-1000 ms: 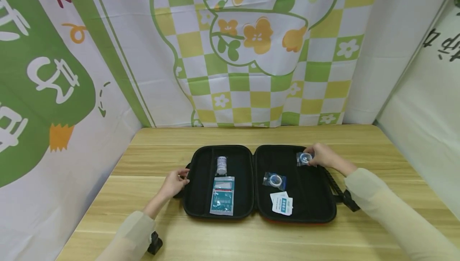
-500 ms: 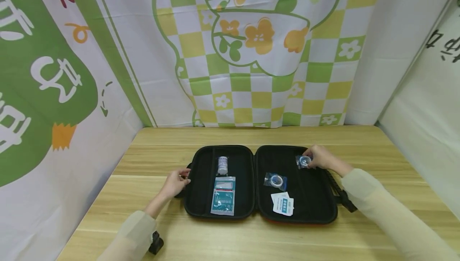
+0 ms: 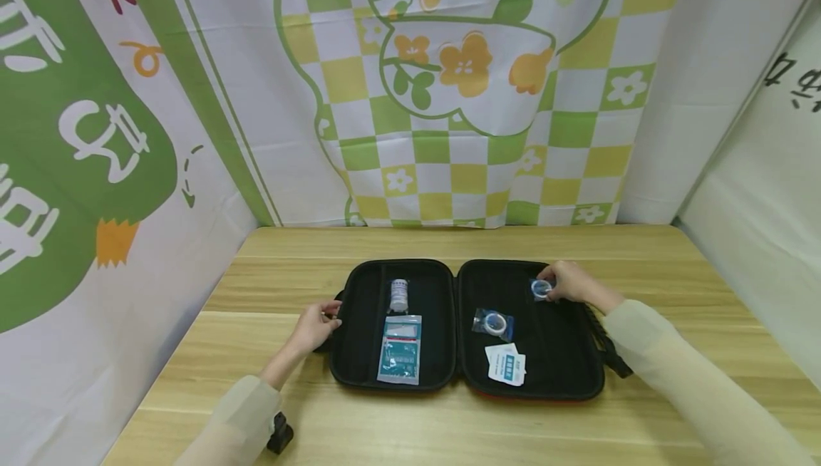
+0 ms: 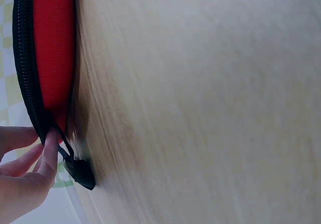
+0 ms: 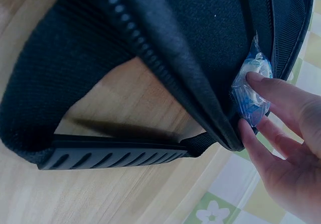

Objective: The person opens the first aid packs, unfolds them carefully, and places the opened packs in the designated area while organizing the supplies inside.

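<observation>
A black-lined zip case (image 3: 436,373) lies unfolded on the table, its red outer shell (image 4: 54,43) showing in the left wrist view. My right hand (image 3: 569,284) pinches a clear-wrapped roll of tape (image 5: 253,88) between thumb and fingers, over the far part of the right half. My left hand (image 3: 316,325) grips the left rim, fingers beside the zipper pull (image 4: 80,173). In the left half are a white bottle (image 3: 399,296) and a teal packet (image 3: 400,350). A second wrapped roll (image 3: 494,323) and white-and-teal sachets (image 3: 507,364) lie in the right half.
The case's carrying handle (image 5: 115,156) sticks out on the right, near my right sleeve (image 3: 648,330). Wooden tabletop (image 3: 398,427) surrounds the case. A patterned curtain (image 3: 449,167) hangs along the table's back edge, with printed cloth on both sides.
My right hand has shifted slightly left with the wrapped roll of tape. The left hand stays at the rim. The head view has drifted a little.
</observation>
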{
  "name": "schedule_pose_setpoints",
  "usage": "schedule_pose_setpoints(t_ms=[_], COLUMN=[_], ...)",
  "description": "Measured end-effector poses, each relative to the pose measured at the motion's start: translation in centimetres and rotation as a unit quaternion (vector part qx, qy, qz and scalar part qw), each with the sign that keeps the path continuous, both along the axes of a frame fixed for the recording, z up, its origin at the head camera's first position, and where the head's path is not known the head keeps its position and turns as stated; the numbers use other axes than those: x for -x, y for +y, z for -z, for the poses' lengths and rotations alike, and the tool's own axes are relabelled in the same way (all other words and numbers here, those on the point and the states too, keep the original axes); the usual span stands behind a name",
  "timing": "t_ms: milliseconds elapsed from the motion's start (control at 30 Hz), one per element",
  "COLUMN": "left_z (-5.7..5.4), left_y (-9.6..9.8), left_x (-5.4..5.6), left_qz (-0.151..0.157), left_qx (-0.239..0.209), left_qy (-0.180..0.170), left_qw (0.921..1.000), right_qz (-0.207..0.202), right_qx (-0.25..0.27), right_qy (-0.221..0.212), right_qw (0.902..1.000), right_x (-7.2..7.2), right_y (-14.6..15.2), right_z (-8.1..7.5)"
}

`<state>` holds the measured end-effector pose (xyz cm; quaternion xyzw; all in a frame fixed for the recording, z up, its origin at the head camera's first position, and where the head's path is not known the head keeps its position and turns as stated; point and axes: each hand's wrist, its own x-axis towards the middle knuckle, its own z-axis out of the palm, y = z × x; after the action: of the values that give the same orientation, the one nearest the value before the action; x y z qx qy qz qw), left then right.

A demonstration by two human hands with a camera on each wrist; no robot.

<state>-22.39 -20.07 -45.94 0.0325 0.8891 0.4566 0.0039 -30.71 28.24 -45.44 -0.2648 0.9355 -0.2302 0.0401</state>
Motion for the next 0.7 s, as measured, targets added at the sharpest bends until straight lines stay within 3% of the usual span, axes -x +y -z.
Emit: schedule_pose_setpoints(t_ms=[133, 233, 267, 300, 367, 533, 600, 633, 700], left_z=[0.1, 0.2, 0.1, 0.2, 0.2, 0.2, 0.2, 0.2, 0.1], left_y=[0.0, 0.0, 0.0, 0.0, 0.0, 0.0, 0.0, 0.0, 0.0], left_x=[0.1, 0.1, 0.1, 0.1, 0.1, 0.1, 0.1, 0.1, 0.1], left_qz=[0.001, -0.001, 0.000, 0.000, 0.001, 0.003, 0.000, -0.001, 0.000], left_qx=[-0.001, -0.001, 0.000, 0.000, 0.002, 0.004, 0.002, 0.002, 0.002], left_qy=[-0.001, -0.005, -0.005, -0.005, -0.002, 0.002, 0.001, 0.001, 0.002], left_qw=[1.0000, 1.0000, 1.0000, 1.0000, 1.0000, 1.0000, 1.0000, 1.0000, 1.0000], right_qz=[-0.016, 0.012, 0.011, 0.009, -0.002, -0.025, -0.022, -0.026, -0.015], right_qx=[-0.005, -0.040, -0.037, -0.036, -0.015, 0.017, 0.024, 0.034, 0.043], right_qy=[0.006, -0.011, -0.010, -0.010, 0.005, 0.046, 0.041, 0.033, 0.010], right_qw=[0.9999, 0.9991, 0.9992, 0.9993, 0.9999, 0.9985, 0.9986, 0.9985, 0.9989], right_x=[0.4, 0.0, 0.3, 1.0, 3.7, 12.1, 13.8, 12.6, 11.9], right_y=[0.2, -0.7, -0.6, -0.3, 1.3, 6.5, 7.7, 7.1, 6.9], right_z=[0.5, -0.3, 0.2, 1.1, 4.7, 16.2, 18.5, 17.3, 16.1])
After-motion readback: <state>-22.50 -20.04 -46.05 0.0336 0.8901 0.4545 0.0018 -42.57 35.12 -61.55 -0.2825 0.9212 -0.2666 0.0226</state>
